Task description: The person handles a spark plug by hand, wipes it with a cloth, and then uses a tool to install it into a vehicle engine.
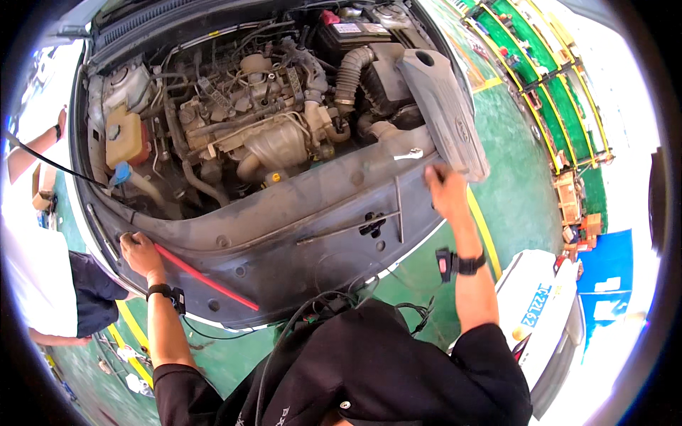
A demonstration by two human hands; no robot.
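My left hand [141, 254] is closed about the upper left end of a red bar [206, 277], which slants across the dark front panel [284, 266] of a car. A small dark rounded part shows at the fingertips. My right hand [446, 190] has its fingers curled at the panel's right side, close to the lower end of a grey plastic engine cover [444, 106]. What it holds, if anything, I cannot make out. Left of that hand lies a shiny metal tool [410, 153]. A T-handle wrench [348, 227] rests on the panel between my hands.
Beyond the panel is the open engine bay with the engine [249, 106], battery [352, 32] and a yellowish tank [126, 138]. Another person [42, 277] stands at the left. Yellow-framed green shelving [547, 85] and a white vehicle [533, 298] are on the right.
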